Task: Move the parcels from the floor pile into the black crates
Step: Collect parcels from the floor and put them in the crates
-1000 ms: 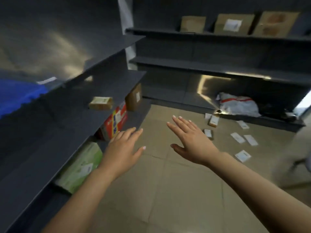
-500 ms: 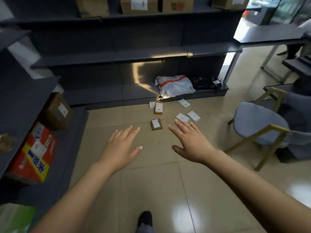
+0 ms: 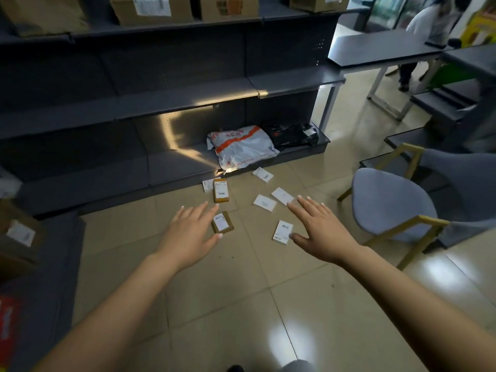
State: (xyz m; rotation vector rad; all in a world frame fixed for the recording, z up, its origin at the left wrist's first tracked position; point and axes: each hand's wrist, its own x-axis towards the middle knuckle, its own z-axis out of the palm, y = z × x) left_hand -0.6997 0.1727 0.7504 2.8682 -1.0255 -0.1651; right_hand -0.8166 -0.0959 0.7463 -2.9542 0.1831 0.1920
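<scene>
Several small parcels lie scattered on the tiled floor in front of a dark shelf unit. A small brown box (image 3: 222,222) with a white label lies just right of my left hand (image 3: 190,232). A taller brown box (image 3: 221,190) sits behind it. White flat packets lie further right: one (image 3: 282,232) beside my right hand (image 3: 320,232), two more (image 3: 264,203) (image 3: 281,196) behind, another (image 3: 263,174) near the shelf. Both hands hover above the floor, fingers spread, holding nothing. No black crate is in view.
A grey and orange mailer bag (image 3: 241,146) and a black bag (image 3: 292,134) lie on the bottom shelf (image 3: 174,162). A grey chair with wooden legs (image 3: 389,205) stands at the right. Cardboard boxes (image 3: 153,8) fill the top shelf. A person (image 3: 432,25) stands at far right.
My view has swung right from the side shelving to the floor pile and drawn nearer. Both hands stay outstretched and spread, now reaching over the parcels.
</scene>
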